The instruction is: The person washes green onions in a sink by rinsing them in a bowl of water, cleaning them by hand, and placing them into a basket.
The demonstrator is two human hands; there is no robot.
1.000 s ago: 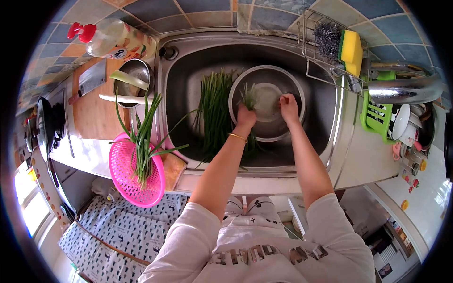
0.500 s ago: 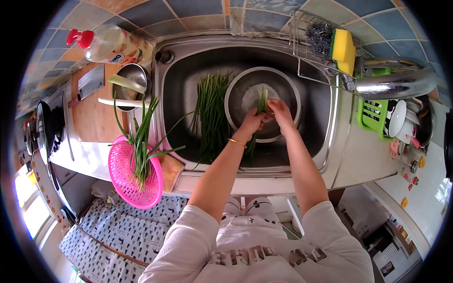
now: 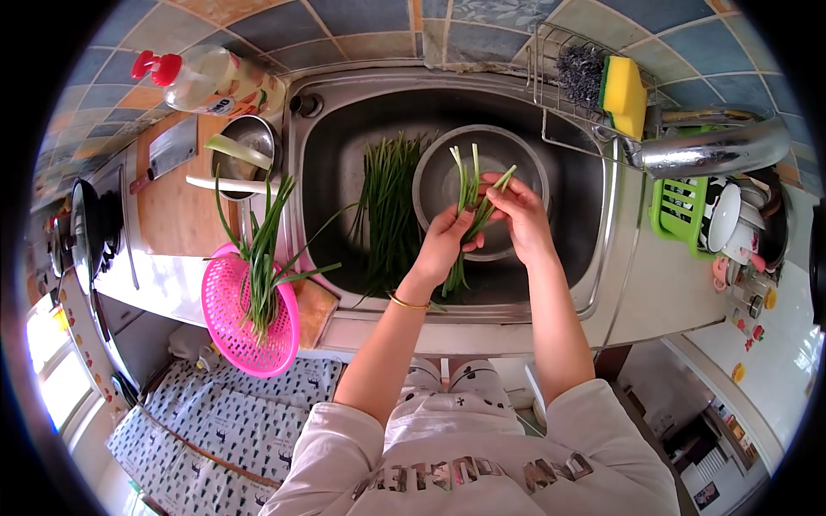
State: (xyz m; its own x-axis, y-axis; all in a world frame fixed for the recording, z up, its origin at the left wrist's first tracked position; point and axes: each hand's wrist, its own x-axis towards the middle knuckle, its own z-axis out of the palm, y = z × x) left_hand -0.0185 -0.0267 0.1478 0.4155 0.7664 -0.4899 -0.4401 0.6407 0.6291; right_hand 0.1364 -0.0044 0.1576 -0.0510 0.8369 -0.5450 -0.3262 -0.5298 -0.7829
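A small bunch of garlic chives point(image 3: 465, 185) is held above the metal bowl point(image 3: 544, 176) in the sink, its pale ends pointing up and spread apart. My left hand point(image 3: 441, 244) is closed round the bunch lower down, with green leaves hanging beneath it. The fingers of my right hand point(image 3: 521, 220) pinch a few of the stalks that lean right. To the left of the bowl, a larger pile of chives point(image 3: 385, 215) lies on the sink bottom. The bowl appears to hold water, partly hidden by my hands.
More chives point(image 3: 261, 258) lie in a pink colander point(image 3: 231, 301) at the counter's left edge. Behind it are a cleaver point(image 3: 172, 148) on a cutting board point(image 3: 176, 215), a small pot point(image 3: 256, 129) and a bottle point(image 3: 211, 79). A wire rack point(image 3: 551, 107) and faucet point(image 3: 718, 153) overhang the right side.
Both hands have come up and toward my body with the chives. The pale ends, bundled together before, are now fanned apart, and my right fingers grip some of them.
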